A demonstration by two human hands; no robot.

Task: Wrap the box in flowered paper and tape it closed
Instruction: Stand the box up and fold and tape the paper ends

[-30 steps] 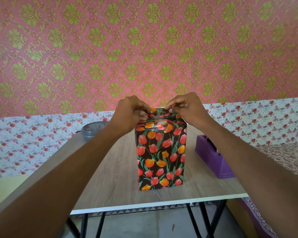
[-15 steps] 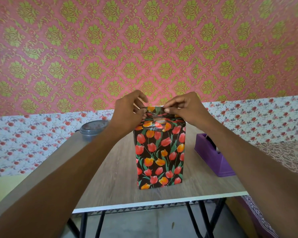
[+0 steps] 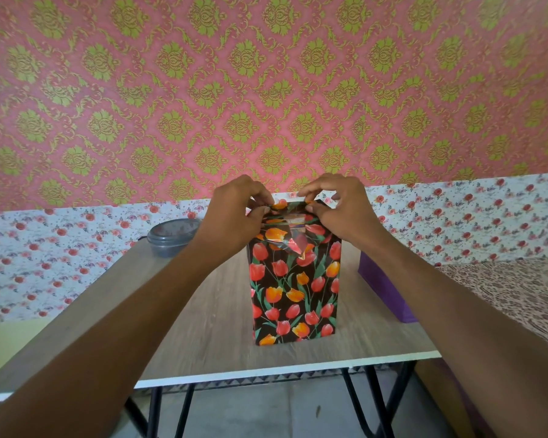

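Observation:
A tall box (image 3: 293, 289) wrapped in black paper with red and orange tulips stands upright near the front edge of the wooden table (image 3: 209, 327). At its top end the paper flap (image 3: 290, 210) sticks up. My left hand (image 3: 234, 216) pinches the flap's left corner between thumb and fingers. My right hand (image 3: 339, 207) pinches the right corner the same way. A glossy strip, perhaps tape, shines across the fold just below the flap.
A grey lidded plastic tub (image 3: 171, 237) sits at the table's back left. A purple tape dispenser (image 3: 383, 289) lies to the right of the box, partly behind my right forearm. Patterned wallpaper fills the background; a patterned cloth (image 3: 519, 289) lies at the right.
Both hands have stayed at the top of the box, shifting their fingers along the flap. The box has not moved on the table.

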